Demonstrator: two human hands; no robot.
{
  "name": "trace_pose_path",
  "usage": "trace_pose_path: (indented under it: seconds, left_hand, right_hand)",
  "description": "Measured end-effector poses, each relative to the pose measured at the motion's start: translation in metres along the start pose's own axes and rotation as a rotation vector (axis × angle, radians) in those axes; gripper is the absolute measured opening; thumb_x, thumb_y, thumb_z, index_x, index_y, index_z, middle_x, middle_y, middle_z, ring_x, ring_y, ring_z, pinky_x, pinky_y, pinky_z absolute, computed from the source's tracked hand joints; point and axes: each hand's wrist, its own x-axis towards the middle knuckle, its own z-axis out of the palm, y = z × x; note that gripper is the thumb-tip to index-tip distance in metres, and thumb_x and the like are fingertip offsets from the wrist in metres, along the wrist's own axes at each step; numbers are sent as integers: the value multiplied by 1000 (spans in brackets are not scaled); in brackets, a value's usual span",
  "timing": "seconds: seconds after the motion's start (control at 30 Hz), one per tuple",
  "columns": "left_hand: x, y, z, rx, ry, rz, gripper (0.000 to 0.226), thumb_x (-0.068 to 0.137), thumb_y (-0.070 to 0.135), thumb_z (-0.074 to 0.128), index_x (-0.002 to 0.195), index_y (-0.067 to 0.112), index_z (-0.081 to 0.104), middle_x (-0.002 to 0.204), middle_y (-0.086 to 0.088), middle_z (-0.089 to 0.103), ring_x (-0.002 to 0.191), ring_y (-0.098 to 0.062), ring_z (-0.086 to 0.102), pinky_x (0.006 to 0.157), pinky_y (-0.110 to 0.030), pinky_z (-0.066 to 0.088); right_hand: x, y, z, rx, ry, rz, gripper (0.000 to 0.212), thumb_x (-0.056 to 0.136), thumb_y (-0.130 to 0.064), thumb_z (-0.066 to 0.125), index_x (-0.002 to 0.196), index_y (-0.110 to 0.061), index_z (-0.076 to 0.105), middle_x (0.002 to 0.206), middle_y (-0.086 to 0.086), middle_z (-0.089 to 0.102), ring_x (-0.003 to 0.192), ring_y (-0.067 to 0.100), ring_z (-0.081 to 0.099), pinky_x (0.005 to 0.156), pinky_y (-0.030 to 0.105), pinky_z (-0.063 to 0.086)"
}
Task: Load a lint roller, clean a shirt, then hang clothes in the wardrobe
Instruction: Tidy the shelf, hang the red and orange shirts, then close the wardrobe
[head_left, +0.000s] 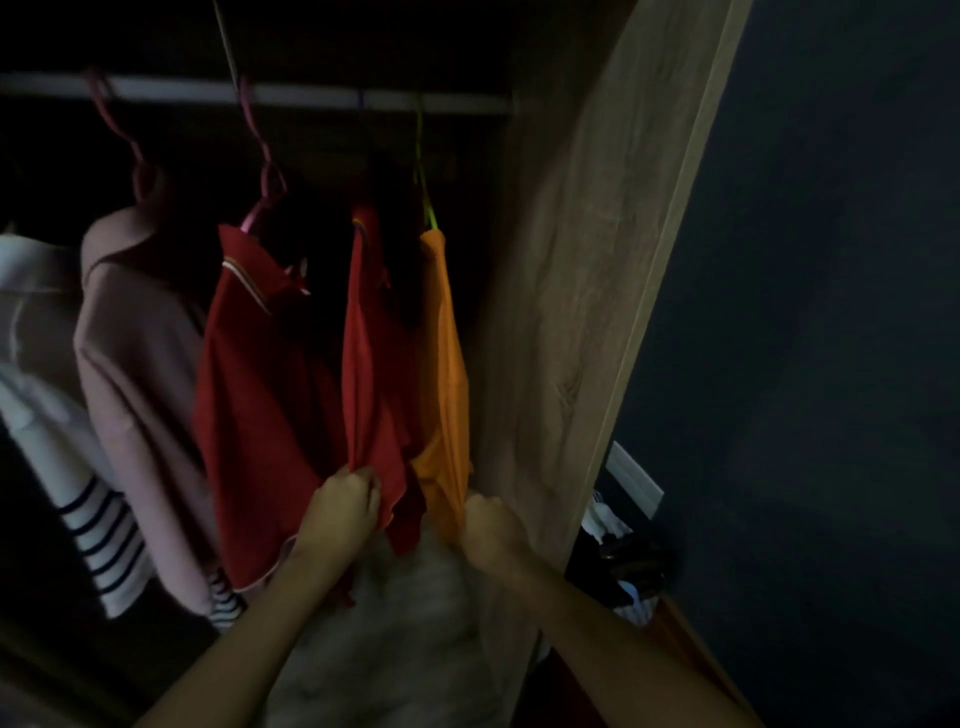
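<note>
Far left in the dim wardrobe hangs a white garment with navy-striped sleeve, then a dusty-pink soft shirt on a pink hanger, all off the pale metal rail. Next comes a dark red polo shirt with a striped collar. My left hand has its fingers curled, pinching the lower hem of the brighter red thin shirt beside it. My right hand is fisted around the bottom edge of the orange lightweight shirt, which hangs on a green hanger just beside the oak-grain wardrobe side panel. I judge these shirts light, limp and easily creased; they should handle best gripped at the hem and tugged gently downward, so the hangers stay hooked.
</note>
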Motion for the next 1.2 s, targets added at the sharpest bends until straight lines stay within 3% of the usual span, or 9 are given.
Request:
trace_pose_path:
  seconds: [0.23,0.33,0.47,0.63,0.73,0.83,0.93,1.07,1.2]
  left_hand:
    - [-23,-2,16,31,-19,-24,26,87,6,53,111,6,63,103,-20,64,90,-39,64,74,-40,48]
    - [-37,0,20,16,17,-20,25,86,5,55,109,3,64,102,-23,64,87,-41,63,70,-40,47]
    - [-61,-14,35,-8,-1,-54,35,86,13,54,121,11,58,111,-18,61,92,-41,64,75,-45,53]
    - [-96,-26,42,47,30,-58,47,82,30,36,116,11,64,137,-19,48,120,-38,52,93,-46,50]
    - [-123,-42,37,89,87,-129,52,81,29,34,123,14,61,149,-22,35,135,-42,37,103,-52,40]
    - [-153,-59,23,136,172,-222,47,85,24,42,132,20,51,154,-22,24,141,-42,24,108,-57,30]
    - [-173,-89,1,169,216,-238,57,86,15,54,141,22,40,157,-21,14,144,-43,11,111,-61,22]
    - [-181,-147,-51,198,319,-215,56,90,22,42,145,20,35,159,-20,8,146,-40,5,114,-59,18]
    - [-187,-200,-110,217,460,-126,60,92,14,51,148,17,31,158,-23,2,146,-38,-1,116,-56,15]
  right_hand:
    - [-6,6,22,44,54,-40,28,99,-24,40,120,-10,54,114,11,64,106,31,63,89,35,50]
    - [-9,12,32,36,58,-61,28,98,-21,41,118,-9,56,117,12,63,109,30,60,89,34,47]
    - [-13,20,54,95,41,-107,30,96,-25,45,119,-9,57,120,14,62,111,33,58,92,38,48]
    - [-12,21,89,123,30,-306,33,96,-22,50,120,0,56,123,21,56,115,38,54,97,40,44]
    - [-11,10,107,151,11,-358,54,92,-25,58,139,-4,44,136,20,50,127,33,45,106,41,39]
    - [-25,-14,120,148,-52,-388,62,93,-32,56,148,-13,34,154,17,31,142,31,30,113,40,30]
    - [-41,-37,133,162,-81,-479,63,92,-38,51,148,-15,35,156,17,27,141,31,32,110,35,31]
    - [-50,-82,150,177,-39,-590,62,90,-26,63,146,-14,38,154,15,33,141,29,34,114,34,29]
    - [-62,-144,168,235,84,-654,54,87,-16,68,137,-7,49,142,10,49,132,26,45,109,24,27]
